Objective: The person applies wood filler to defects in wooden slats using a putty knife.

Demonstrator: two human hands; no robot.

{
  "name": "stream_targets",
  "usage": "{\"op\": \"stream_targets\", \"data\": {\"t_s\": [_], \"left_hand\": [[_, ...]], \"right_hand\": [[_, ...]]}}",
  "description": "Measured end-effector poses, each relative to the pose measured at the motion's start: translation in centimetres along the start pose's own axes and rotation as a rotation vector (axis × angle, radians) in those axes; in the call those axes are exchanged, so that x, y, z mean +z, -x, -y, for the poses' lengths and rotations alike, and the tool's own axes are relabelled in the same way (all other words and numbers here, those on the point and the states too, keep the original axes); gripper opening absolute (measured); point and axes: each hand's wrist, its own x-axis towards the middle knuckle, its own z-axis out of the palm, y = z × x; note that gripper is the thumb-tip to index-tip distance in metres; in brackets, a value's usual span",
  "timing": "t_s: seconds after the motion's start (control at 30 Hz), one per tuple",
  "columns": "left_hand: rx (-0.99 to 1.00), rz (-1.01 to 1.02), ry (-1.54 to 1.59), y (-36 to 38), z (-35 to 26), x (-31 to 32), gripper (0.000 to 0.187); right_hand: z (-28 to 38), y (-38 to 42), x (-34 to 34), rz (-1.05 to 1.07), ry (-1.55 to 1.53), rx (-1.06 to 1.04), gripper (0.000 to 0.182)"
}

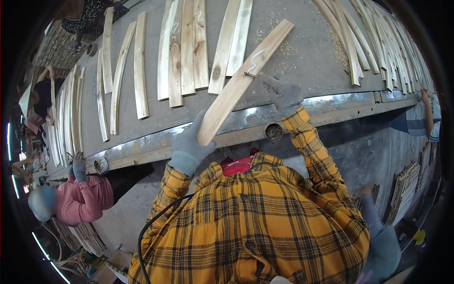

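Note:
My left hand [191, 141], in a grey glove, is closed round the near end of a wooden plank [232, 92]. The plank slants up and away to the right over the table [302, 61], with a white chalk squiggle near its far half. On its right edge, by a dark spot, the tip of a short thin piece shows. My gloved right hand [283, 94] is at that edge with fingers bent together; I cannot tell what they grip. Below this hand a small round can [267, 136] with brown stuff inside sits at the table's metal edge [326, 102].
Several planks [188, 47] lie across the table ahead, some chalk-marked. More strips [378, 42] are piled at the right, near sawdust [338, 45]. A person in pink [87, 201] works at left beside another can [100, 164]. Other people stand around the table.

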Motion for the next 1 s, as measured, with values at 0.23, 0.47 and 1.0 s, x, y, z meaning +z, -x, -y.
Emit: {"op": "stream_targets", "data": {"t_s": [0.23, 0.47, 1.0], "left_hand": [[0.003, 0.014, 0.022, -0.2, 0.5, -0.4, 0.089], [-0.017, -0.005, 0.021, -0.1, -0.3, -0.9, 0.086], [-0.011, 0.014, -0.08, -0.2, -0.3, -1.8, 0.088]], "right_hand": [[-0.9, 0.5, 0.4, -0.076, 0.259, -0.198, 0.029], [0.5, -0.1, 0.5, -0.093, 0.303, -0.087, 0.02], [2.5, 0.9, -1.5, -0.111, 0.426, -0.151, 0.026]]}}
